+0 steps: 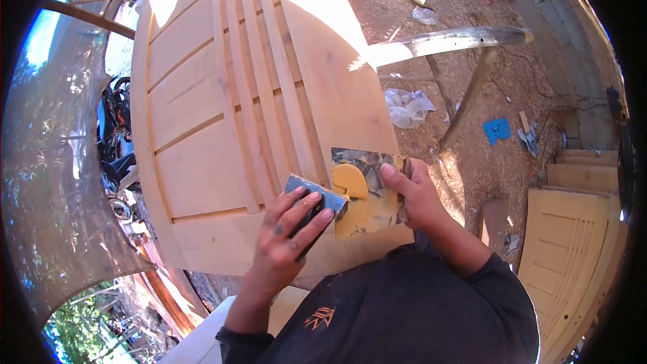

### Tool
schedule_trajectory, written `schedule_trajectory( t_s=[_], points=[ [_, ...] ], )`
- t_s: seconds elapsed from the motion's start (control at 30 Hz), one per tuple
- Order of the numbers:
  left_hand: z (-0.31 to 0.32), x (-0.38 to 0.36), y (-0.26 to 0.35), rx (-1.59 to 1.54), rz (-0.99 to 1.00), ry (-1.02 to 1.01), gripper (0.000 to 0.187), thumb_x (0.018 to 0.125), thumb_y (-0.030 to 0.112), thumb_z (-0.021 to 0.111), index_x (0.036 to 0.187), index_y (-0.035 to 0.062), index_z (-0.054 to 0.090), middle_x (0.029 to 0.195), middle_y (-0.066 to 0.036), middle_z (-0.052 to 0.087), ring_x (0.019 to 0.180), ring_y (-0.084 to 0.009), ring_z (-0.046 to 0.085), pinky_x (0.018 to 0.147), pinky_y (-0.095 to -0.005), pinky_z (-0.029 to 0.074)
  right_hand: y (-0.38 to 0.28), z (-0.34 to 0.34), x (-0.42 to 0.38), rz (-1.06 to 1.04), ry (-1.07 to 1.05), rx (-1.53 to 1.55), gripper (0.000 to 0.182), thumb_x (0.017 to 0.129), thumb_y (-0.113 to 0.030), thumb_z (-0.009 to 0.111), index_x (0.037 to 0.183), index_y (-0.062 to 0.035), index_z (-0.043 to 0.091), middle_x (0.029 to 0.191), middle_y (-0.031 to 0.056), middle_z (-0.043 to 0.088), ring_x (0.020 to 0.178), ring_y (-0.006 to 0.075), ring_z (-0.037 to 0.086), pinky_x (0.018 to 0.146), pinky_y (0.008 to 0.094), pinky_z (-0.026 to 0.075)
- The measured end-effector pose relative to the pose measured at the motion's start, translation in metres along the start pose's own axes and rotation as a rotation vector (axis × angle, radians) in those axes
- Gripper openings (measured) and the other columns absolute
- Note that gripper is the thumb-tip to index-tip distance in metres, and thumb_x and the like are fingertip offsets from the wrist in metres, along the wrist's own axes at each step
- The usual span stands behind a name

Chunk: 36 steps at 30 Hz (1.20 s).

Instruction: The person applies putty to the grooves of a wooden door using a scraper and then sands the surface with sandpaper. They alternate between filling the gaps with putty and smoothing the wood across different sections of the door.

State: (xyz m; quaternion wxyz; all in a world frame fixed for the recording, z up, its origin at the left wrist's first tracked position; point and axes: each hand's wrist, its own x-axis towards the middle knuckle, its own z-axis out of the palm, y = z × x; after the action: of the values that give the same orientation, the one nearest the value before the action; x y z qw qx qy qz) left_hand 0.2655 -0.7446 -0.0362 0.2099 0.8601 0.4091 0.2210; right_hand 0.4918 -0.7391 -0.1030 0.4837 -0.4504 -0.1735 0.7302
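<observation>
My left hand is closed round a putty knife with a wide blue-grey blade and a dark handle. The blade's edge meets the yellow putty on a flat, stained palette board. My right hand grips that board by its right edge, thumb on top and fingers underneath. A thick mound of yellow putty sits on the board, with a thinner smear below it. Both hands are over the near end of a light wooden panelled door, which lies flat with grooves and long slats facing up.
A metal-topped support beam sticks out to the right on wooden legs. Another grooved door leans at the lower right. Plastic bags and a blue scrap litter the dirt floor. A mesh sheet hangs at the left.
</observation>
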Motion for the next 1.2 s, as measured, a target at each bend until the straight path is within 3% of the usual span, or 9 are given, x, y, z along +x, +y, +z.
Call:
schedule_trajectory(
  t_s=[0.1, 0.27, 0.4, 0.5, 0.6, 0.8, 1.0, 1.1, 1.2],
  points=[
    [0.023, -0.025, -0.019, 0.090, -0.026, 0.026, 0.050, 0.067, -0.007, 0.066, 0.113, 0.0127, 0.064, 0.122, -0.010, 0.056, 0.116, -0.0328, 0.050, 0.099, -0.0488, 0.040, -0.010, 0.005, -0.001, 0.046, -0.022, 0.105, 0.023, 0.092, -0.021, 0.057, 0.099, 0.0012, 0.061, 0.084, 0.0017, 0.064, 0.070, 0.0070, 0.057, 0.064, 0.0241, 0.048],
    [-0.008, -0.021, -0.016, 0.060, -0.108, -0.006, 0.055, 0.066, -0.009, 0.066, 0.116, 0.0134, 0.062, 0.121, -0.009, 0.056, 0.115, -0.0336, 0.051, 0.098, -0.0486, 0.041, -0.006, -0.002, 0.000, -0.077, -0.063, -0.172, 0.024, 0.093, -0.021, 0.056, 0.094, 0.0018, 0.061, 0.080, 0.0007, 0.063, 0.069, 0.0055, 0.056, 0.062, 0.0234, 0.047],
    [-0.042, 0.002, 0.004, 0.215, -0.045, -0.244, 0.049, 0.074, 0.001, 0.061, 0.120, 0.0166, 0.060, 0.124, -0.008, 0.055, 0.116, -0.0337, 0.050, 0.098, -0.0498, 0.039, -0.007, 0.004, -0.001, -0.160, -0.084, -0.440, 0.025, 0.093, -0.022, 0.055, 0.090, 0.0026, 0.062, 0.074, -0.0011, 0.061, 0.068, 0.0042, 0.053, 0.060, 0.0234, 0.044],
    [-0.052, 0.018, 0.017, 0.341, -0.003, -0.338, 0.042, 0.075, 0.005, 0.066, 0.115, 0.0138, 0.062, 0.119, -0.008, 0.058, 0.115, -0.0310, 0.051, 0.098, -0.0477, 0.041, -0.006, 0.006, -0.005, -0.173, -0.093, -0.461, 0.024, 0.093, -0.021, 0.055, 0.091, 0.0027, 0.062, 0.073, -0.0016, 0.060, 0.067, 0.0043, 0.051, 0.059, 0.0241, 0.043],
    [-0.049, 0.026, 0.019, 0.384, -0.014, -0.423, 0.039, 0.079, 0.007, 0.062, 0.117, 0.0141, 0.061, 0.119, -0.008, 0.057, 0.114, -0.0305, 0.051, 0.099, -0.0482, 0.039, -0.016, 0.016, -0.015, -0.206, -0.102, -0.472, 0.024, 0.093, -0.020, 0.055, 0.093, 0.0026, 0.062, 0.073, -0.0014, 0.061, 0.066, 0.0043, 0.050, 0.059, 0.0246, 0.043],
    [-0.048, 0.037, 0.023, 0.285, -0.053, -0.568, 0.040, 0.077, 0.001, 0.060, 0.115, 0.0119, 0.062, 0.116, -0.010, 0.059, 0.111, -0.0308, 0.053, 0.096, -0.0462, 0.041, -0.002, 0.007, -0.014, -0.257, -0.101, -0.513, 0.024, 0.093, -0.019, 0.054, 0.094, 0.0036, 0.061, 0.072, -0.0010, 0.061, 0.065, 0.0048, 0.050, 0.058, 0.0254, 0.043],
    [-0.057, 0.029, 0.007, -0.040, -0.130, -0.393, 0.058, 0.065, -0.013, 0.058, 0.117, 0.0123, 0.061, 0.116, -0.011, 0.059, 0.110, -0.0334, 0.054, 0.091, -0.0409, 0.046, -0.010, -0.001, -0.011, -0.230, -0.041, -0.454, 0.024, 0.093, -0.020, 0.054, 0.091, 0.0029, 0.061, 0.071, -0.0017, 0.060, 0.065, 0.0047, 0.049, 0.058, 0.0246, 0.043],
    [-0.043, 0.016, 0.001, -0.079, -0.124, -0.258, 0.063, 0.061, -0.017, 0.060, 0.116, 0.0134, 0.062, 0.120, -0.011, 0.057, 0.113, -0.0338, 0.053, 0.092, -0.0415, 0.047, -0.006, -0.006, -0.007, -0.119, -0.046, -0.322, 0.023, 0.093, -0.020, 0.055, 0.093, 0.0023, 0.062, 0.075, -0.0004, 0.061, 0.068, 0.0051, 0.052, 0.060, 0.0243, 0.045],
    [-0.021, 0.006, 0.001, -0.109, -0.057, -0.067, 0.059, 0.063, -0.016, 0.061, 0.115, 0.0127, 0.063, 0.121, -0.011, 0.057, 0.113, -0.0353, 0.053, 0.095, -0.0436, 0.045, -0.007, 0.001, -0.004, -0.067, -0.057, -0.126, 0.024, 0.093, -0.021, 0.055, 0.096, 0.0021, 0.061, 0.081, 0.0012, 0.063, 0.072, 0.0062, 0.056, 0.064, 0.0246, 0.048]
  ],
)
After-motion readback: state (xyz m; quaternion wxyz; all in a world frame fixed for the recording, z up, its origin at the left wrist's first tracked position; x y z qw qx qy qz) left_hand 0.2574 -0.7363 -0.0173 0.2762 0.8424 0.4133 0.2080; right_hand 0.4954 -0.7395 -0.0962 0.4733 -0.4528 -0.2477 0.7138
